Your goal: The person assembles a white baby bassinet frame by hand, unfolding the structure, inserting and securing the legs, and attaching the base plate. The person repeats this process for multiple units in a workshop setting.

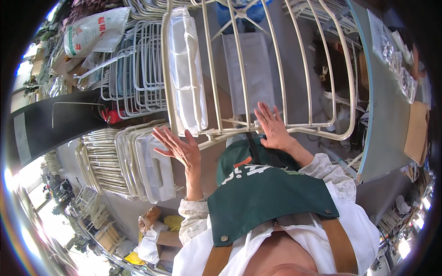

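Note:
A cream-coloured metal tube frame [280, 55] with several parallel bars stands upright in front of me. My left hand [180, 148] is open, fingers spread, by the frame's lower left corner and below a long white wrapped piece [186, 69] lying along the left side. My right hand [275, 129] has its fingers stretched out over a joint in the frame's near rail; whether it touches the metal I cannot tell. Neither hand holds anything. Beneath my right wrist is my dark green apron [271, 193].
Stacked cream tube frames [103, 156] stand at the left, with a white slotted panel [159, 172] against them. Beyond are more bent tube racks [133, 69] and a white printed bag [96, 32]. A grey-green table [391, 101] borders the right, with a cardboard piece [416, 131] on it.

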Available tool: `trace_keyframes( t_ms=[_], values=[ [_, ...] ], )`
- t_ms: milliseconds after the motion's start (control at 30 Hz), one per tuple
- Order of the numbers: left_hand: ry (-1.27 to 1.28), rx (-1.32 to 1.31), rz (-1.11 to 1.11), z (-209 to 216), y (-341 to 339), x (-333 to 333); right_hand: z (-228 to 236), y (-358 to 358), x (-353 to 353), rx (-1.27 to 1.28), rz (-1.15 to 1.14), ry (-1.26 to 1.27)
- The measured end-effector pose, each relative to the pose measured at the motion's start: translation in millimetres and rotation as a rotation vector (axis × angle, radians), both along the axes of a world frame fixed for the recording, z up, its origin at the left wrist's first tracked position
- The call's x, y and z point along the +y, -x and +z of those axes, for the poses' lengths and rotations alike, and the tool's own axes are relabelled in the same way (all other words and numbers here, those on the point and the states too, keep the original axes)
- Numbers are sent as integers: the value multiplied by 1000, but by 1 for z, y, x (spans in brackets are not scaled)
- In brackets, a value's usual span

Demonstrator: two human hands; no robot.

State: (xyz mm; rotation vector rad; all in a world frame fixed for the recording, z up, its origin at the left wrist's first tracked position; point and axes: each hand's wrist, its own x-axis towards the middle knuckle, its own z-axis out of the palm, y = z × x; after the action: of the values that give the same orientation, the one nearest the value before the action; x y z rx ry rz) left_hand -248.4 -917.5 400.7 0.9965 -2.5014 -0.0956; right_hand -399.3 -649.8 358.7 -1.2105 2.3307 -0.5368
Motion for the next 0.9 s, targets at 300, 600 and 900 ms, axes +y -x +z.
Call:
trace_keyframes(
  t_ms=[300,600,900],
  values=[
    [-481,207,155,-12,0,-23,-74,15,-10,-164,55,-327],
    [-713,301,171,-24,3,-30,-44,31,-26,-187,134,-455],
    [-464,367,139,-11,9,-18,-84,17,-42,-111,127,-583]
  ],
)
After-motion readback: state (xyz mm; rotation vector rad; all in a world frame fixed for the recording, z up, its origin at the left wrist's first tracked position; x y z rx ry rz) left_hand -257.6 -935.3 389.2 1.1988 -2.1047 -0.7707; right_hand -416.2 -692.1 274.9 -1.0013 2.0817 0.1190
